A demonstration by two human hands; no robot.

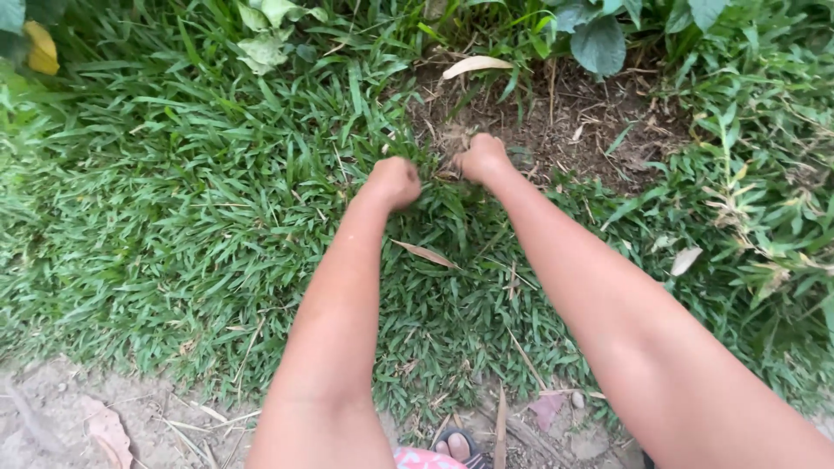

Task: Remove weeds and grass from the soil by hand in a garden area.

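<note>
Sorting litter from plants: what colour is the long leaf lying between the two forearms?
Dry tan-brown leaf, clearest in the head view.

Fingers of left hand [395, 181] and right hand [480, 158] buried in grass [217, 226], grip unseen. Sandalled toes [457, 445] and both upper arms cut off by bottom edge.

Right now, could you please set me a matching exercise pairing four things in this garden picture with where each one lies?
Things:
1. left hand
2. pale dry curled leaf
3. yellow leaf
4. black sandal strap

Places:
A. bottom edge, over toes
B. top left corner
C. on bare soil, above the fists
D. clenched in green grass

Pairs: 1-D, 2-C, 3-B, 4-A
</note>
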